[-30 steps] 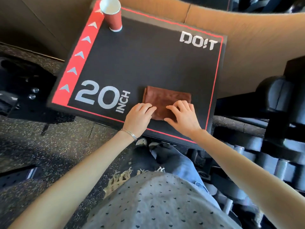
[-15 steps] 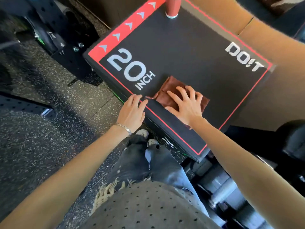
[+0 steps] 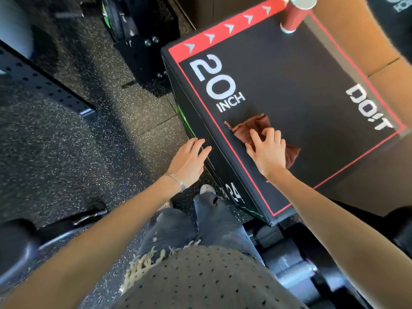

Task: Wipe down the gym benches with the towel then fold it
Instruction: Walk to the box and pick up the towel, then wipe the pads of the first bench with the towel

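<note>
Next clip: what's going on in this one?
A person stands at a black plyo box marked 20 INCH. Their right hand bunches a brown towel on its top, fingers curled into the cloth. The left hand hovers open beside the box's edge, holding nothing. A red paper cup stands at a far corner.

Brown towel (image 3: 247, 127): soft cloth, matt, suede-like nap, creased. Plyo box (image 3: 301, 85): black covering, matt and smooth, faint sheen at the near edge; red and white markings printed flat. Cup (image 3: 294, 16): red paper, slight gloss. Floor (image 3: 100, 130): black rubber, speckled, granular. Bracelet (image 3: 178, 182): thin polished metal. Jeans (image 3: 176, 226): faded denim, frayed. Top (image 3: 200, 279): grey dotted cloth, matt.
</note>
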Motion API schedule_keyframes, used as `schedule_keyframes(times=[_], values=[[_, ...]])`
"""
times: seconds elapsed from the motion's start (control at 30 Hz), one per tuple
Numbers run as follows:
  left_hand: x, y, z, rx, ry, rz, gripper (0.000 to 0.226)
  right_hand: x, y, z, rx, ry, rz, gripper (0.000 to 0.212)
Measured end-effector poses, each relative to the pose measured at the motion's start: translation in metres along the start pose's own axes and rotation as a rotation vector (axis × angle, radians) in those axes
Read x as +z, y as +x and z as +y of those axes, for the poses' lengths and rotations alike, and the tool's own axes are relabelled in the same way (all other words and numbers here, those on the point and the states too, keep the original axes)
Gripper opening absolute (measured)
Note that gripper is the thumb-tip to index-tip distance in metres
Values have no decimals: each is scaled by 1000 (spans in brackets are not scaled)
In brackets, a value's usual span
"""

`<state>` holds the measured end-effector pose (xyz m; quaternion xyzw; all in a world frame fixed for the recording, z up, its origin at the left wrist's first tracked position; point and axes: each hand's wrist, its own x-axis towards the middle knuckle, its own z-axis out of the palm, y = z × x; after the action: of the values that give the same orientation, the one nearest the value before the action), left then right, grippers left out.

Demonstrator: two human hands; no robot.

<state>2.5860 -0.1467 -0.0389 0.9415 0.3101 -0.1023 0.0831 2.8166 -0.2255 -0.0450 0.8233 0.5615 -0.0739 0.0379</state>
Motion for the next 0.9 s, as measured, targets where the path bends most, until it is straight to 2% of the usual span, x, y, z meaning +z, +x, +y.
schedule_keyframes(times=[0.23,0.47,0.7,0.9], values=[[-3,-21,-27,-61,39,22,54,-4,-6,-55,-283,-41,181,31],[-1,-82,-100,-294,63,36,57,-25,5,-170,-527,-125,149,35],[25,-201,-166,-532,-13,27,59,-32,-14,-295,-763,-181,60,39],[67,-335,-206,-825,-44,-54,62,-18,-41,-413,-1020,-217,46,38]])
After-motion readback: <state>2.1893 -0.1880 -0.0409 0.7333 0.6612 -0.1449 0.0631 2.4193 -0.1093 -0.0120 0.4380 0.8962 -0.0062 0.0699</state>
